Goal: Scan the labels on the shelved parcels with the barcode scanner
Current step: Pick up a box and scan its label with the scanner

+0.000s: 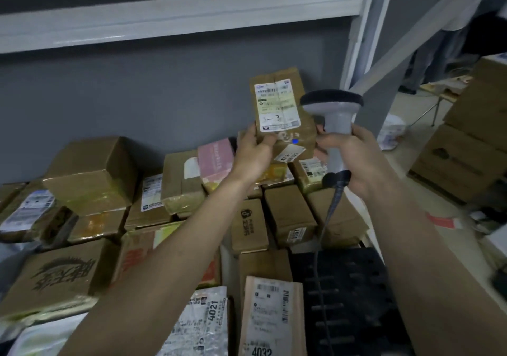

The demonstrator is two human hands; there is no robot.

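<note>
So my left hand (253,147) is gripping a small box (282,109) by its bottom corner, holding it upright with the white label (277,106) facing me, and my right hand (354,158) is wrapped around the grey scanner (333,125), its dark head up just beside the box's right edge and its cord (326,226) hanging down. Under both hands the shelf (354,287) is crammed with parcels (288,213), a pink one (215,161) right behind my left wrist, with a grey wall (137,95) at the back.
</note>
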